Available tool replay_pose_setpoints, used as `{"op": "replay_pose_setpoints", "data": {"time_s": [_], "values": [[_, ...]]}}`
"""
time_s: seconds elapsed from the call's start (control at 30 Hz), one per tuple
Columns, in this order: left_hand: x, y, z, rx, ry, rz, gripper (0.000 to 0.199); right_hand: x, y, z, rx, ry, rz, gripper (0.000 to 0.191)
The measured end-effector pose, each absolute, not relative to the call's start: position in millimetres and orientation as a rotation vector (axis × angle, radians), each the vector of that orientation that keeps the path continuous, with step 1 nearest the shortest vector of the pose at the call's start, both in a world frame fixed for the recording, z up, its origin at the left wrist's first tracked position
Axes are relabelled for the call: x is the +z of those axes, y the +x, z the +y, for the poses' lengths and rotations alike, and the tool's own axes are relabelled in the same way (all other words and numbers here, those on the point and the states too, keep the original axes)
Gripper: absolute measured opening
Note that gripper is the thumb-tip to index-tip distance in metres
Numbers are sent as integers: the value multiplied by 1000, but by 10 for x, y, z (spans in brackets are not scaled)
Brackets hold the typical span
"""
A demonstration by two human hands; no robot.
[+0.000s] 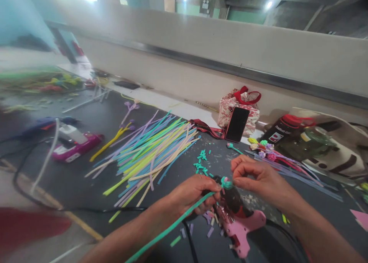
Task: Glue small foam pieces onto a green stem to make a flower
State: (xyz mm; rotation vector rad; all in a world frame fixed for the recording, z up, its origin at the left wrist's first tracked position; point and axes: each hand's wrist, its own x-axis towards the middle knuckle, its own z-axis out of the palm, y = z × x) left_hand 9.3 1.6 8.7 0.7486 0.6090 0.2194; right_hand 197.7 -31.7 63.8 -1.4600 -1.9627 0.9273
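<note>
My left hand (198, 192) is closed around a teal pipe cleaner flower (226, 182), just below its head. The head is teal with a bit of pink in the middle, and its long fuzzy stem (169, 228) slants down toward the lower left. Close on the flower's right is my right hand (253, 173), thumb and fingers pinched together; whatever they hold, if anything, is too small to make out. Under both hands lies a pink and black tool (244, 232) resembling a glue gun. Short cut teal pieces (202, 165) are scattered beyond my left hand.
Many pastel pipe cleaners (149, 152) lie in a loose pile on the dark table. Finished flowers (266, 150), a phone (237, 124), a patterned bag (224, 110) and a dark bottle (283, 131) stand along the back right. A purple device (76, 146) with cables sits left.
</note>
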Motion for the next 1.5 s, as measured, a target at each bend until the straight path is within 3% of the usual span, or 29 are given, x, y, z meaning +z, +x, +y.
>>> {"op": "replay_pose_setpoints", "data": {"time_s": [1.5], "values": [[35, 91, 17, 190, 896, 615, 13, 644, 1923, -303, 1094, -1486, -1980, 21]]}}
